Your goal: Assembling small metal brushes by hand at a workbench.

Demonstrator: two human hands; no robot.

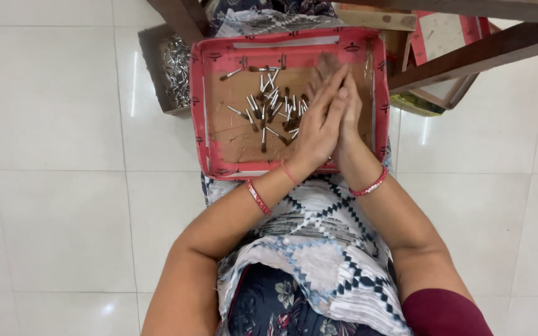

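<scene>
The left wrist carries a red bangle [258,198] with pale flecks and, just past it toward 1 o'clock, a thin red thread [289,173]. The right wrist wears a red bangle [369,186] set with small light stones. A dark maroon short sleeve [444,314] covers the right upper arm at 5 o'clock. Both forearms are bare. Over the lap lies a white, grey and navy patchwork-print cloth [319,249], with navy floral fabric [269,308] below it at 6 o'clock.

small brown-tipped pieces with silver stems [273,107] lie scattered loosely, pointing every way, on the brown floor of a shallow red-rimmed tray [202,106].
</scene>
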